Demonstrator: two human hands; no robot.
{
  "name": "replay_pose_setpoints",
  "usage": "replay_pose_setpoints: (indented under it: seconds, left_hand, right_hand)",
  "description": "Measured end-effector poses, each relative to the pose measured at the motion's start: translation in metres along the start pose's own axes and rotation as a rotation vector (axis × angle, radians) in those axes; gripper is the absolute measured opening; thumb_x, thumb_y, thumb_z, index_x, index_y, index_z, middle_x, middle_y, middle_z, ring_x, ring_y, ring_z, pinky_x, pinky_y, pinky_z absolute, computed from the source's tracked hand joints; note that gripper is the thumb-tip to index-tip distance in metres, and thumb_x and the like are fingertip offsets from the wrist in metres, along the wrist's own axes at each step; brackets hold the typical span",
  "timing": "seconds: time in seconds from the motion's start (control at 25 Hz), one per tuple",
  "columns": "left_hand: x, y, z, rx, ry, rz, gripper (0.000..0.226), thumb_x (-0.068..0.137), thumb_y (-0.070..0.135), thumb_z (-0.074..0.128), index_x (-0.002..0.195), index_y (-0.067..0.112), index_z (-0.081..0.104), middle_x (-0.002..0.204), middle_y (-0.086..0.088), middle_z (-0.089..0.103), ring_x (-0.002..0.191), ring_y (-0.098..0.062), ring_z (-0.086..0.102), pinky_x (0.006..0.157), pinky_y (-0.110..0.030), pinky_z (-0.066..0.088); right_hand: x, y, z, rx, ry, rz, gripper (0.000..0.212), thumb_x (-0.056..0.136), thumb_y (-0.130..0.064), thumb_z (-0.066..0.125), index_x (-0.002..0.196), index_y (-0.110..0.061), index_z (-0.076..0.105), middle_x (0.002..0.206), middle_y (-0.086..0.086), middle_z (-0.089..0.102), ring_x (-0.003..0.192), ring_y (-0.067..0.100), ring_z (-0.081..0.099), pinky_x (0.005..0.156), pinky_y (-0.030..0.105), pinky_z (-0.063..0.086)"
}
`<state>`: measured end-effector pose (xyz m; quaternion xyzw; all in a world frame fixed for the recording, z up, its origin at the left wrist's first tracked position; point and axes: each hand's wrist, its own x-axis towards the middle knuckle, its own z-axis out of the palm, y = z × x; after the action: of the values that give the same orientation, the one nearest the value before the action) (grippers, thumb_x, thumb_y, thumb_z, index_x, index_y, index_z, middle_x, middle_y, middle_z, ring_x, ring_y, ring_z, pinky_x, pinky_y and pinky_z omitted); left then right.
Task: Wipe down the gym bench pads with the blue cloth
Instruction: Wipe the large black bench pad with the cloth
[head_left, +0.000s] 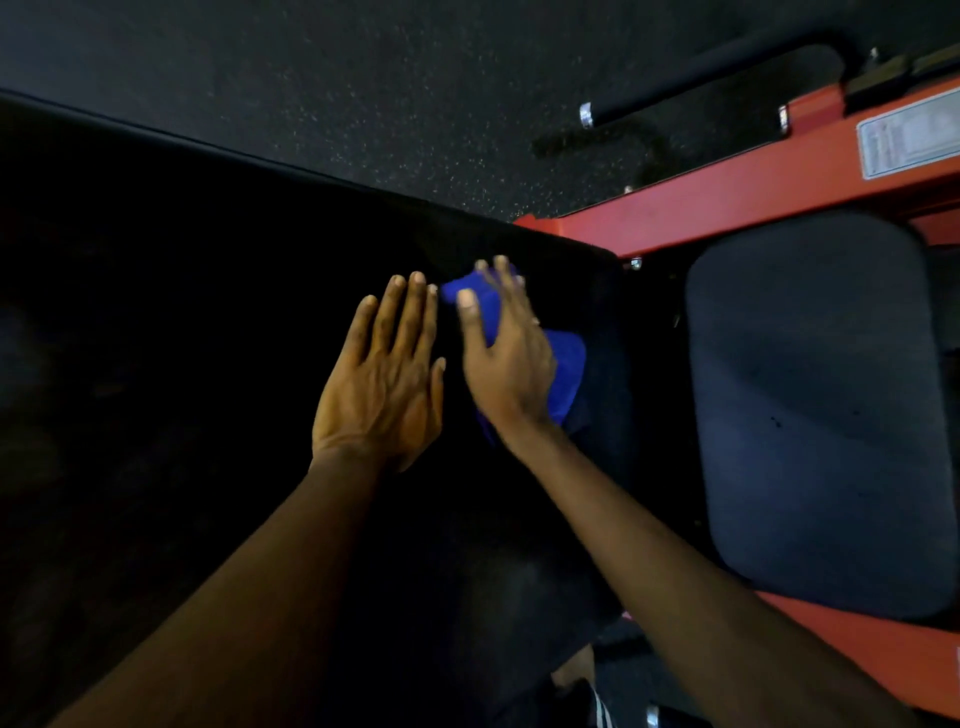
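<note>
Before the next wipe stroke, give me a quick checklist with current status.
1. Blue cloth under right hand: ok, the hand presses on it.
2. Cloth on the long black pad: ok, near its end by the red frame.
3. Left hand off the cloth: ok, flat on the pad, close beside it.
4. Grey seat pad already wiped: cannot tell.
5. Cloth damp: cannot tell.

Red frame (753, 200), speckled floor (363, 78), black handle (675, 93)
</note>
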<state>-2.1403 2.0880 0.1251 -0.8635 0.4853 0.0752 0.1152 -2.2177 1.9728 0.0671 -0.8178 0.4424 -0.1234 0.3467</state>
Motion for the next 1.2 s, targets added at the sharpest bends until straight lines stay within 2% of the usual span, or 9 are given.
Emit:
replay_pose_setpoints:
  seconds: [0.08,0.24,0.4,0.6,0.8,0.88,0.96,1.08,1.2]
  left_hand:
    - [0.001,0.001,0.0,0.002,-0.013,0.006,0.068,0.104,0.039,0.012,0.16,0.004,-0.002,0.169,-0.017,-0.002,0.157,-0.03,-0.004,0.124,-0.044,-0.008]
    - [0.002,0.001,-0.002,-0.017,0.006,-0.006,0.069,0.104,0.039,0.016,0.161,0.004,0.0,0.169,-0.016,0.001,0.157,-0.029,0.0,0.124,-0.044,-0.006]
    - [0.002,0.001,0.001,-0.035,0.005,-0.002,0.069,0.104,0.039,0.015,0.161,0.005,-0.002,0.169,-0.017,-0.002,0.157,-0.029,-0.002,0.126,-0.044,-0.004]
    - [-0.002,0.002,0.001,-0.013,0.011,-0.005,0.069,0.104,0.04,0.011,0.16,0.005,-0.007,0.169,-0.017,-0.007,0.157,-0.029,-0.006,0.127,-0.045,-0.004]
    - [-0.001,0.002,0.0,-0.036,0.015,-0.002,0.069,0.104,0.039,0.014,0.161,0.004,-0.004,0.169,-0.017,-0.004,0.157,-0.029,-0.004,0.127,-0.045,-0.004]
    - [0.0,0.002,0.001,-0.028,0.018,0.0,0.07,0.104,0.039,0.017,0.161,0.004,-0.001,0.169,-0.018,-0.001,0.157,-0.029,-0.002,0.126,-0.045,-0.004]
    - [0.0,0.002,0.001,-0.02,0.016,-0.004,0.07,0.104,0.039,0.016,0.161,0.004,-0.003,0.169,-0.018,-0.002,0.157,-0.029,-0.003,0.126,-0.045,-0.004]
    - [0.001,0.003,0.001,-0.017,0.029,0.005,0.069,0.104,0.039,0.014,0.161,0.004,-0.004,0.169,-0.017,-0.003,0.157,-0.029,-0.004,0.127,-0.045,-0.004]
    - [0.0,0.003,0.003,-0.034,0.044,0.007,0.07,0.104,0.039,0.017,0.161,0.003,-0.003,0.169,-0.017,-0.003,0.157,-0.03,-0.004,0.127,-0.045,-0.003]
  right_hand:
    - [0.008,0.0,0.005,-0.006,-0.044,-0.171,0.058,0.102,-0.053,0.043,0.149,-0.022,0.051,0.16,0.0,0.042,0.151,0.021,0.034,0.121,0.038,0.031]
    - [0.032,0.028,-0.003,-0.061,-0.082,-0.229,0.057,0.102,-0.053,0.047,0.149,-0.022,0.05,0.161,0.0,0.041,0.149,0.017,0.037,0.123,0.042,0.028]
    - [0.057,0.047,-0.007,-0.017,-0.069,-0.266,0.057,0.102,-0.053,0.047,0.149,-0.021,0.051,0.159,0.002,0.043,0.146,0.016,0.041,0.118,0.045,0.036]
    - [0.093,0.071,-0.013,-0.006,0.005,0.034,0.062,0.099,-0.061,0.044,0.147,-0.023,0.053,0.156,0.0,0.047,0.144,0.015,0.043,0.119,0.036,0.036]
    - [0.078,0.054,-0.016,0.016,0.072,0.312,0.063,0.102,-0.06,0.04,0.154,-0.024,0.043,0.159,-0.004,0.043,0.145,0.016,0.041,0.116,0.034,0.034]
    - [0.033,0.048,-0.011,0.017,0.091,0.365,0.061,0.103,-0.057,0.041,0.155,-0.025,0.041,0.162,-0.006,0.039,0.146,0.012,0.038,0.113,0.028,0.032]
    - [-0.007,0.051,-0.011,-0.006,0.095,0.297,0.058,0.103,-0.055,0.044,0.154,-0.027,0.042,0.163,-0.007,0.036,0.147,0.009,0.035,0.11,0.021,0.031]
    - [0.026,0.087,-0.017,-0.06,0.167,0.32,0.06,0.103,-0.054,0.046,0.152,-0.02,0.046,0.159,0.002,0.044,0.145,0.02,0.042,0.114,0.031,0.035]
    - [0.099,0.125,-0.023,-0.094,0.193,0.62,0.067,0.1,-0.065,0.039,0.149,-0.021,0.048,0.149,0.006,0.055,0.135,0.031,0.053,0.108,0.039,0.041]
